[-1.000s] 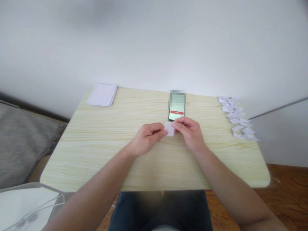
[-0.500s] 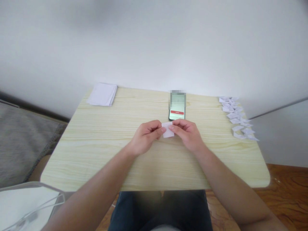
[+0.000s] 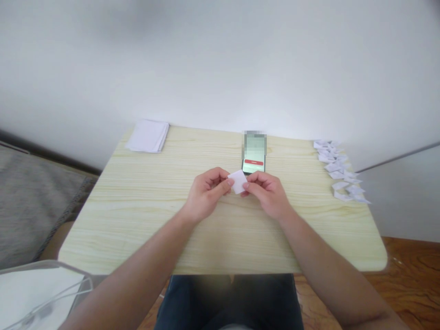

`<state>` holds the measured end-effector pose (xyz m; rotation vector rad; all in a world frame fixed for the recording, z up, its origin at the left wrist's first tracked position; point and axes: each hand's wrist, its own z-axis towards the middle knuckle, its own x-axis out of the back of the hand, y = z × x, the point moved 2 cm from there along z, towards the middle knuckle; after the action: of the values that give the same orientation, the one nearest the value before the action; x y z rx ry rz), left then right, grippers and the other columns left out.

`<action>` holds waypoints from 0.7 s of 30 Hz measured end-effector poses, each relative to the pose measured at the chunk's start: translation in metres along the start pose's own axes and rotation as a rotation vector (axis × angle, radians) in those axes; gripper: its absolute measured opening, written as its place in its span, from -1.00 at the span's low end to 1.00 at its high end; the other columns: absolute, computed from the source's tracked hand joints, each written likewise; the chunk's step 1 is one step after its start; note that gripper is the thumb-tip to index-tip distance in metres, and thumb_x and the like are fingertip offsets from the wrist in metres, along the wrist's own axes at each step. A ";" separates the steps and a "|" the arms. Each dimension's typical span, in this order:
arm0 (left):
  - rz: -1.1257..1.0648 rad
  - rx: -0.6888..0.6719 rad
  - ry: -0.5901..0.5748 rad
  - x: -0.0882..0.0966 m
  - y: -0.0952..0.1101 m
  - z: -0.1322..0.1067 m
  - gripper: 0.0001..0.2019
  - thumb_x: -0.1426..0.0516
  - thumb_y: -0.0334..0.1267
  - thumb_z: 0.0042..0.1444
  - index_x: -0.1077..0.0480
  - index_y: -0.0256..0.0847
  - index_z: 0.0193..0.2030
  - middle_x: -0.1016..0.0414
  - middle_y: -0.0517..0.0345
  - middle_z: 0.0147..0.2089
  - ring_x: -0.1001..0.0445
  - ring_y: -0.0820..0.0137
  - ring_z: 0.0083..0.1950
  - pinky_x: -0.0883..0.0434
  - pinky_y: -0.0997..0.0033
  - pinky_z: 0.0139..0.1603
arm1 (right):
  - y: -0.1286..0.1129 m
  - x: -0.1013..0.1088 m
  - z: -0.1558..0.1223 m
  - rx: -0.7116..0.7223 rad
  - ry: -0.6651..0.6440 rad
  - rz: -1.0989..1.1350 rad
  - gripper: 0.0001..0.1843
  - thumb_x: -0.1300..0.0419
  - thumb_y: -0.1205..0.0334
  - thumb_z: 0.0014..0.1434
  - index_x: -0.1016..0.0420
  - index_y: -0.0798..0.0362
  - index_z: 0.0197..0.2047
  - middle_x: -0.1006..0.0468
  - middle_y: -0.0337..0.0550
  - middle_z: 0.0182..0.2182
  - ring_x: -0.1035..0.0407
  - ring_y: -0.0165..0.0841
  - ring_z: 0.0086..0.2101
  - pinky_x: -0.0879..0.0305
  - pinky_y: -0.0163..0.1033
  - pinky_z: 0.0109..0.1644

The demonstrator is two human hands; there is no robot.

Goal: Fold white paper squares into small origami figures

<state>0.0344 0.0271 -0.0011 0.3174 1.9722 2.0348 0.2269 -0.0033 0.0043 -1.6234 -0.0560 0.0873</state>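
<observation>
Person's L hand [image 3: 208,195] & R hand [image 3: 270,195] both pinch one small white paper square [image 3: 238,181], thumbs on top, other fingers curled under/behind. L grip is closed on the left side, R grip closed on the lower right corner. Paper sits betw. the hands, over the mid part of the wooden table [image 3: 137,220], just on the person's side of the phone [image 3: 253,156]. It looks lifted off the tabletop, but exact clearance can't be told.

Why so: a two-sided pinch prob. keeps a small, light piece flat & lets it be turned w/ the fingertips; thumbs at the edges leave most of the face uncovered. Phone lies lit, straight ahead, prob. so the screen is easy to glance at. Stack of white sheets [image 3: 147,135] at far L & row of folded paper shapes [image 3: 338,172] along the R edge are prob. kept aside so the middle has elbow room.

Orientation: paper's turned approx. diamond-wise, one corner pointing away twd the phone, the opp. corner back twd the person. Sides look abt equal, so no clear long axis; thumbs hide bits of the outline.
</observation>
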 end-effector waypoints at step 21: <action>0.033 -0.059 -0.015 0.000 -0.002 -0.001 -0.77 -0.30 -0.28 0.18 -0.50 -0.21 -0.03 -0.57 0.11 -0.28 -0.53 0.36 -0.24 -0.42 0.31 -0.13 | 0.003 -0.002 0.000 0.065 -0.014 0.025 -0.71 -0.38 0.20 0.17 -0.54 -0.05 -0.02 -0.63 -0.24 -0.37 -0.52 -0.36 -0.41 -0.46 -0.22 -0.30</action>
<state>0.0339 0.0267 -0.0027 0.3539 1.9064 2.0998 0.2245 -0.0037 0.0014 -1.5592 -0.0437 0.1184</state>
